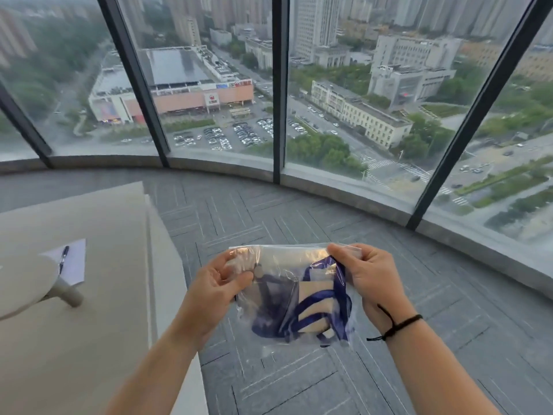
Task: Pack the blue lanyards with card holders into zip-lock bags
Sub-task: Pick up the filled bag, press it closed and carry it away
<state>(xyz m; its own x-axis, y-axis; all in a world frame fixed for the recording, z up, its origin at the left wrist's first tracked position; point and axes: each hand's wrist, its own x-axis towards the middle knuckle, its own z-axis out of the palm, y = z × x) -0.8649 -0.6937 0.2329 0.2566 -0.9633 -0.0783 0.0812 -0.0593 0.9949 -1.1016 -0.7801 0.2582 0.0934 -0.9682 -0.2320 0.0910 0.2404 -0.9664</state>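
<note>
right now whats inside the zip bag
Inside the clear zip bag, held by both hands, lies a coiled blue lanyard over a pale card holder. The left side shows only a dark blur, unidentifiable.

No words or numbers could be read. The big building [191, 97] outside had a red sign [212, 100], too blurry to read.

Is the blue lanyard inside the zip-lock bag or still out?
Inside: the blue lanyard shows through the clear zip-lock bag.
</note>
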